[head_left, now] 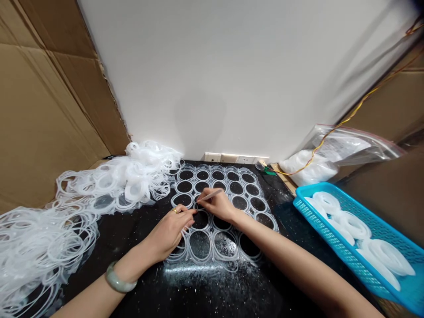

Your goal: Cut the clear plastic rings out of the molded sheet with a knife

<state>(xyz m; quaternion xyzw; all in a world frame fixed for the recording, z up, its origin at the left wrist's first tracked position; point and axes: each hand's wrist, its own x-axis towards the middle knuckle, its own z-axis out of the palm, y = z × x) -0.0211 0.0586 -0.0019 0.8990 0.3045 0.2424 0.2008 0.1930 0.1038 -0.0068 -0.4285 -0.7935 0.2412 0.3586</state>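
Note:
A translucent sheet of joined silicone-like rings [200, 260], laid out in rows, lies flat on the black tabletop. My right hand [215, 204] is closed around a slim, pale pen-like tool [212, 194], its tip down at a ring near the sheet's middle. What the tip touches is too small to make out. At the sheet's left side, my left hand [175, 227] has its fingers curled and pinching the sheet's material, fingertips close to the tool's tip. A ring is on one finger and a pale green bangle [119, 278] circles the wrist.
Heaps of white ring scraps [49, 247] cover the left side by a cardboard panel [39, 110]. A blue basket [318, 234] with white rings stands at right. Behind it are a clear plastic bag [357, 143] and a yellow wire [359, 104]. Wall sockets [228, 158] line the back.

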